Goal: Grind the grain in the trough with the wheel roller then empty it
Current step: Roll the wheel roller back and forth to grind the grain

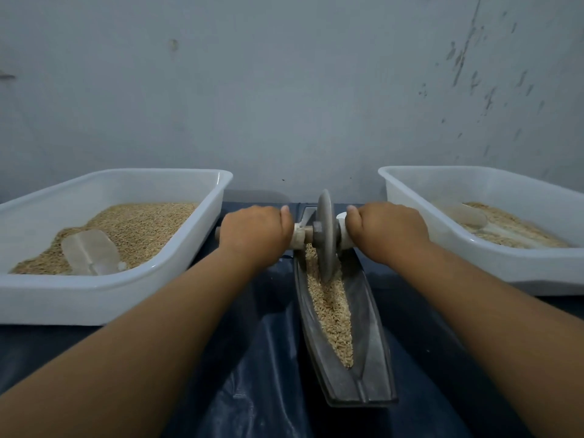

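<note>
A long grey metal trough point(369, 352) lies lengthwise in front of me on a dark blue sheet, with tan grain point(331, 308) along its groove. The grey wheel roller point(325, 235) stands upright in the far part of the trough, its rim down in the grain. My left hand point(256, 232) grips the left handle of its axle. My right hand point(385, 229) grips the white right handle. Both handles are mostly hidden under my fingers.
A white tub point(177, 260) on the left holds a lot of grain and a clear plastic scoop point(91, 252). A second white tub point(493, 263) on the right holds a thin layer of grain and another clear scoop point(464, 214). A grey wall stands close behind.
</note>
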